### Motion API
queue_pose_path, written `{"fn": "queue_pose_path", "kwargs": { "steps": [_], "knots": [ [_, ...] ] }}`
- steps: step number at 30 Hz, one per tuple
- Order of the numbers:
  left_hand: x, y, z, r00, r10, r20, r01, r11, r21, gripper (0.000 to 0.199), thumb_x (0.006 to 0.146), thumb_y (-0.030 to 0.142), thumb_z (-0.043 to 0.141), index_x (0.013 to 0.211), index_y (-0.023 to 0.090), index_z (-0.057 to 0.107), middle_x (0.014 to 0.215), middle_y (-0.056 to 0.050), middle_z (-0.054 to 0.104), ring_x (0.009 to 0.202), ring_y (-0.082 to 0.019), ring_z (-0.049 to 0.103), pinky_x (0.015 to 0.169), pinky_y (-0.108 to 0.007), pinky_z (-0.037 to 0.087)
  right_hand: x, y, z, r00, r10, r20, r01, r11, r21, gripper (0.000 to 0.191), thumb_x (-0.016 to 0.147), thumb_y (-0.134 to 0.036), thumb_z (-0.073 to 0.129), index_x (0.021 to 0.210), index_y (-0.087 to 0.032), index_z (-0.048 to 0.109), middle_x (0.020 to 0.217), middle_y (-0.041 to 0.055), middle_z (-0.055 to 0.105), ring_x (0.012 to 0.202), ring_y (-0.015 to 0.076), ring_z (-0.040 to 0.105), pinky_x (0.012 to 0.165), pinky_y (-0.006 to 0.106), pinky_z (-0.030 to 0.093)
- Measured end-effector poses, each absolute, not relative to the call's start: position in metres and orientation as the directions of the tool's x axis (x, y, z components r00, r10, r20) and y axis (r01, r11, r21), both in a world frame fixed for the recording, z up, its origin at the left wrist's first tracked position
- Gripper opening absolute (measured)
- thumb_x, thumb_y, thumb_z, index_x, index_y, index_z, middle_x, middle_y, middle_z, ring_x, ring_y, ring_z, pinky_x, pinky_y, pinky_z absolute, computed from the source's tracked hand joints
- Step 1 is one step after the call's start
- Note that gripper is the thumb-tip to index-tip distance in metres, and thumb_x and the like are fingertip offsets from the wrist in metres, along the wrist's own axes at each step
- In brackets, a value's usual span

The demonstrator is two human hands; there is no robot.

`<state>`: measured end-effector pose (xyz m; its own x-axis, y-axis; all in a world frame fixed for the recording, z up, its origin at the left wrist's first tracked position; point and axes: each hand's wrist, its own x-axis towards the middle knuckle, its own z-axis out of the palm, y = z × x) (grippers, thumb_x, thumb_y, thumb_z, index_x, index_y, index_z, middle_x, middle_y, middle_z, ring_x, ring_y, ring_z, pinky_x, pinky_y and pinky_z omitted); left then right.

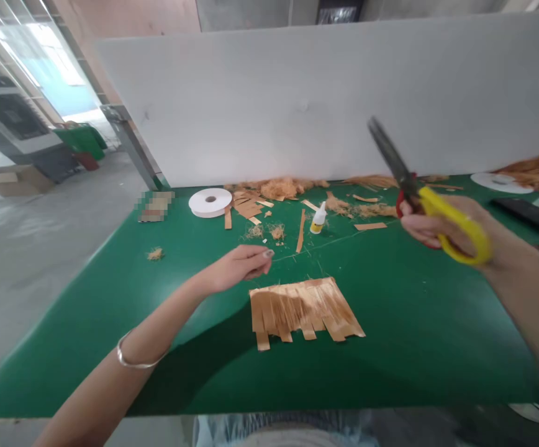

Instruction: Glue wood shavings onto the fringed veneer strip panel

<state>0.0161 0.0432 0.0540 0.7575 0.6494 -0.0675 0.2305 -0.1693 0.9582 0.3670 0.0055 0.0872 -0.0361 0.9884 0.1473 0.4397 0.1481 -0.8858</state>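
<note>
My left hand is over the middle of the green table, its fingers pinched together; what they hold, if anything, is too small to name. Just below it lies a fringed piece of tan strips, its uneven ends towards me. At the right my right hand is raised with its fingers round scissors with yellow and red handles; the blades point up and to the left, blurred. A small white glue bottle with a yellow label stands between the hands, farther back.
A white roll lies at the back left, near loose tan strips and fibre heaps. A black phone is at the right. A white panel rises behind the green table.
</note>
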Motion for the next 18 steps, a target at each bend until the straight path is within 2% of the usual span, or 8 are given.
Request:
{"fn": "queue_pose_path", "kwargs": {
  "steps": [2, 5, 7, 9, 13, 18],
  "knots": [
    [0.003, 0.043, 0.056, 0.686, 0.727, -0.032, 0.224, -0.169, 0.960, 0.037, 0.094, 0.040, 0.039, 0.067, 0.016, 0.046, 0.054, 0.006, 0.028, 0.047, -0.006, 0.025, 0.046, -0.021, 0.022, 0.371, 0.004, 0.069, -0.005, 0.996, 0.086, 0.630, 0.070, -0.773, 0.029, 0.066, -0.038, 0.070, 0.081, -0.020, 0.052, 0.052, -0.0056, 0.041, 0.046, 0.0085, 0.036, 0.046, 0.025, 0.026],
    [-0.003, 0.044, 0.060, 0.611, 0.791, 0.026, 0.225, -0.205, 0.952, 0.038, 0.094, 0.040, 0.040, 0.065, 0.016, 0.045, 0.053, 0.006, 0.028, 0.047, -0.006, 0.024, 0.046, -0.021, 0.021, 0.370, 0.000, 0.052, -0.045, 0.999, -0.010, 0.866, 0.034, -0.499, 0.022, 0.070, -0.030, 0.062, 0.089, -0.021, 0.056, 0.064, -0.0013, 0.052, 0.053, 0.0125, 0.045, 0.050, 0.026, 0.032],
    [-0.003, 0.046, 0.064, 0.580, 0.812, 0.070, 0.216, -0.237, 0.947, 0.038, 0.093, 0.040, 0.041, 0.064, 0.015, 0.045, 0.053, 0.006, 0.029, 0.047, -0.006, 0.024, 0.046, -0.022, 0.020, 0.363, -0.005, 0.047, -0.096, 0.992, -0.081, 0.947, 0.066, -0.313, 0.019, 0.072, -0.025, 0.054, 0.091, -0.022, 0.057, 0.065, 0.0000, 0.056, 0.055, 0.0154, 0.050, 0.051, 0.027, 0.033],
    [-0.001, 0.048, 0.070, 0.556, 0.824, 0.108, 0.197, -0.256, 0.946, 0.038, 0.092, 0.040, 0.043, 0.064, 0.016, 0.046, 0.052, 0.006, 0.029, 0.046, -0.006, 0.024, 0.045, -0.022, 0.019, 0.353, -0.011, 0.044, -0.163, 0.977, -0.134, 0.970, 0.134, -0.204, 0.021, 0.071, -0.021, 0.051, 0.091, -0.023, 0.059, 0.063, 0.0003, 0.057, 0.055, 0.0169, 0.052, 0.050, 0.027, 0.032],
    [0.004, 0.052, 0.083, 0.536, 0.830, 0.156, 0.164, -0.284, 0.945, 0.036, 0.091, 0.039, 0.045, 0.064, 0.016, 0.047, 0.049, 0.007, 0.028, 0.044, -0.007, 0.022, 0.043, -0.022, 0.018, 0.331, -0.016, 0.040, -0.291, 0.941, -0.174, 0.950, 0.262, -0.172, 0.021, 0.067, -0.021, 0.055, 0.088, -0.023, 0.061, 0.072, 0.0014, 0.064, 0.059, 0.0164, 0.054, 0.051, 0.025, 0.032],
    [0.012, 0.053, 0.095, 0.557, 0.805, 0.205, 0.159, -0.345, 0.925, 0.035, 0.091, 0.038, 0.044, 0.064, 0.016, 0.049, 0.048, 0.006, 0.028, 0.043, -0.007, 0.022, 0.043, -0.023, 0.017, 0.315, -0.009, 0.036, -0.362, 0.914, -0.185, 0.931, 0.344, -0.123, 0.020, 0.069, -0.025, 0.055, 0.088, -0.021, 0.063, 0.072, 0.0020, 0.065, 0.057, 0.0159, 0.054, 0.051, 0.025, 0.032]
  ]
}}
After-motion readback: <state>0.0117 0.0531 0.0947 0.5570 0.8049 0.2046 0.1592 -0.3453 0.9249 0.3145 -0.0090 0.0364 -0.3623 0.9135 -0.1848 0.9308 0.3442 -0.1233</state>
